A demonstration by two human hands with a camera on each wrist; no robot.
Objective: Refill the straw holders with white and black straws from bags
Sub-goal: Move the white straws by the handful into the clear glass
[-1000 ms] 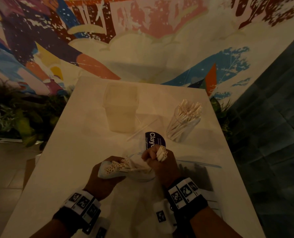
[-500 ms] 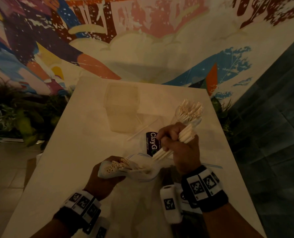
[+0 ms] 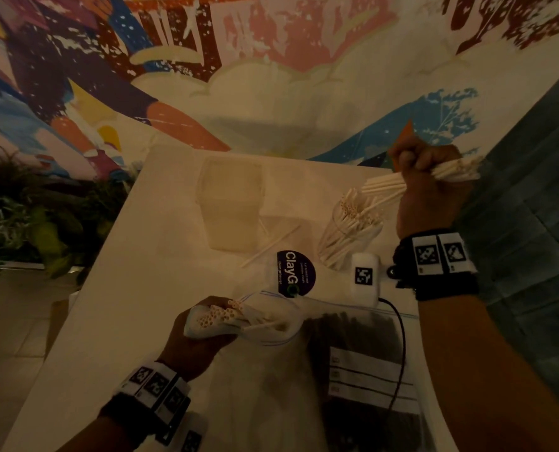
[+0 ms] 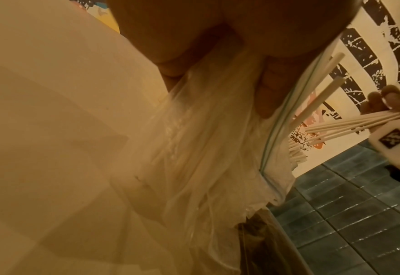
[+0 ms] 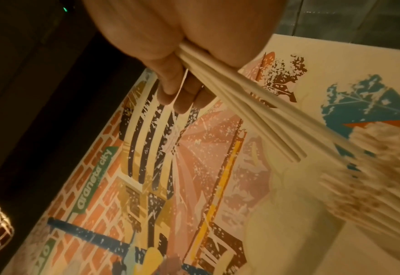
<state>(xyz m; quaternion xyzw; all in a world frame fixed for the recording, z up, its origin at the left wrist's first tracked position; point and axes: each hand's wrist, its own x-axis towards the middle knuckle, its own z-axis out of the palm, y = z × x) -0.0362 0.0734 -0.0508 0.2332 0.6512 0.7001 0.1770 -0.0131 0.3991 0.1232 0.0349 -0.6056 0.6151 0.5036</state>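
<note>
1. Painted in loud pinks, blues and browns, a mural wall (image 3: 271, 76) rises behind the pale counter (image 3: 147, 288), with dark foliage to its left and grey tiled floor to its right.
2. Nearest on the counter lies a bag of black straws (image 3: 363, 370), flat and unopened as far as can be told; a square translucent holder (image 3: 231, 203) stands at the far end, its contents unclear.
3. A clear bag of white straws (image 3: 255, 321) lies ahead of the left hand (image 3: 196, 340), whose grip is wrapped round the closed end, straw mouths showing through the plastic.
4. A clear round holder (image 3: 350, 236), already packed with white straws, leans on the right side of the counter.
5. The right hand (image 3: 431, 190) hovers above that holder, its grip fisted round a bundle of white straws (image 3: 386, 184) held near mid-length, tips aimed at the holder's mouth.
6. One stray straw (image 3: 271, 244) lies loose between the two holders.
7. Handling judgement: the straws look light, stiff and thin-walled, so a hard squeeze could crush them; a mid-length hold keeps the bundle from fanning. The bag film is soft and slippery, best pinched at its bunched end.
</note>
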